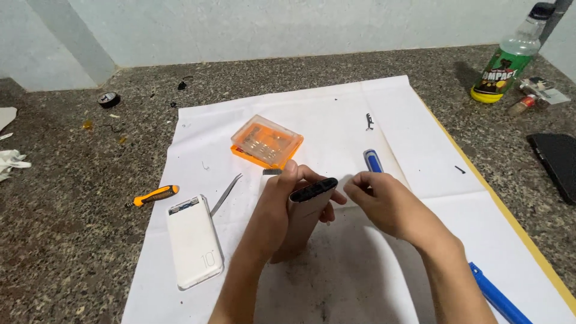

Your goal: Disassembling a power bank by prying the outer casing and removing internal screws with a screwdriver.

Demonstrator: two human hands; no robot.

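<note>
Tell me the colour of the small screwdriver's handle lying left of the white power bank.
Orange with black, seen in the head view: the screwdriver lies on the granite counter.

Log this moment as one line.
left hand: grips upright power bank shell | right hand: fingertips at its top end | white power bank: on paper

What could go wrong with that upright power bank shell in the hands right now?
The left hand grips the beige power bank shell upright, so it might slip onto the white paper sheet. The right hand, pinching at its dark open end, could drop small parts. The metal tweezers lie close by.
</note>
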